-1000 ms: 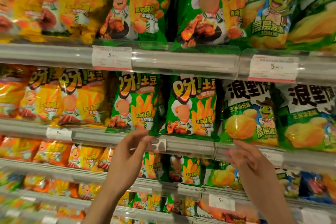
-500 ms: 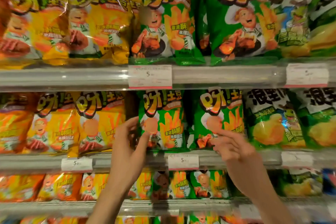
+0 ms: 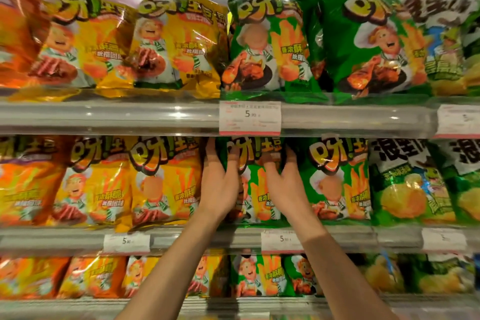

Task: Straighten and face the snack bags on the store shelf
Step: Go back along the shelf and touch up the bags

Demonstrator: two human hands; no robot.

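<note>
Gripping green snack bag (image 3: 255,184) edges, left hand (image 3: 219,184) and right hand (image 3: 283,184) fingers curled.

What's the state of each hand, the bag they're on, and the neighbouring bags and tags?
left hand: grips left edge of green bag
right hand: grips right edge of green bag
green bag: upright, middle shelf, held on both sides
top-shelf green bag: tilted, sticks up above its row
yellow bags: upright, facing out
price tag: on the shelf rail, facing out
</note>
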